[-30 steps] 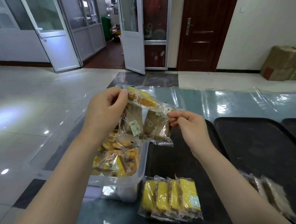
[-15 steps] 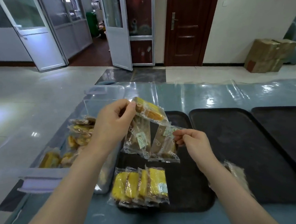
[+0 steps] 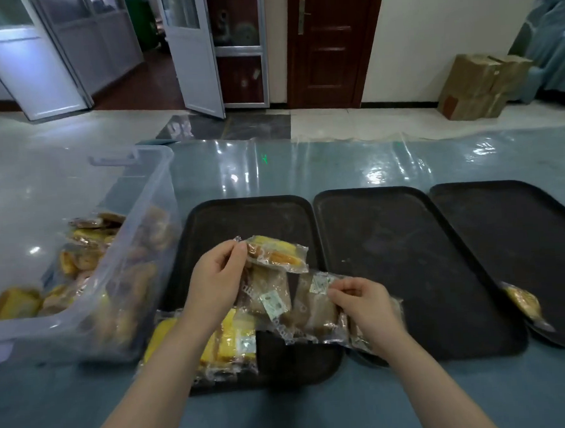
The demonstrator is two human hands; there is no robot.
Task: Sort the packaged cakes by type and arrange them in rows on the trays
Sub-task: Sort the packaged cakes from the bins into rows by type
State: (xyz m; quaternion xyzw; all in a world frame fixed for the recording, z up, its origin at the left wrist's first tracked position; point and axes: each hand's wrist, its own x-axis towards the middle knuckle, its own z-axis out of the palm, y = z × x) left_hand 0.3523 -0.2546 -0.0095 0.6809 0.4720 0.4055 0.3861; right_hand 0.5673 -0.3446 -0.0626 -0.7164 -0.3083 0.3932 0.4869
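Note:
My left hand point(image 3: 217, 284) pinches a yellow packaged cake point(image 3: 277, 254) by its wrapper edge, and a brown packaged cake point(image 3: 269, 297) hangs below it. My right hand point(image 3: 362, 305) pinches another brown packaged cake point(image 3: 317, 311) at its top corner. Both hands hover over the left black tray point(image 3: 251, 215). A row of yellow packaged cakes point(image 3: 236, 342) lies at that tray's near left edge, partly hidden by my left forearm. The middle tray point(image 3: 392, 240) holds brown packets mostly hidden under my right hand. One yellowish packet point(image 3: 523, 301) lies on the right tray point(image 3: 507, 226).
A clear plastic bin point(image 3: 137, 239) with several mixed packaged cakes stands at the left on the blue plastic-covered table point(image 3: 304, 166). Cardboard boxes point(image 3: 478, 86) sit on the floor at the back right. Doors stand behind the table.
Both hands have come down with the packets, from above the bin's edge to low over the left tray. The camera has tilted down and right, bringing the third tray into view.

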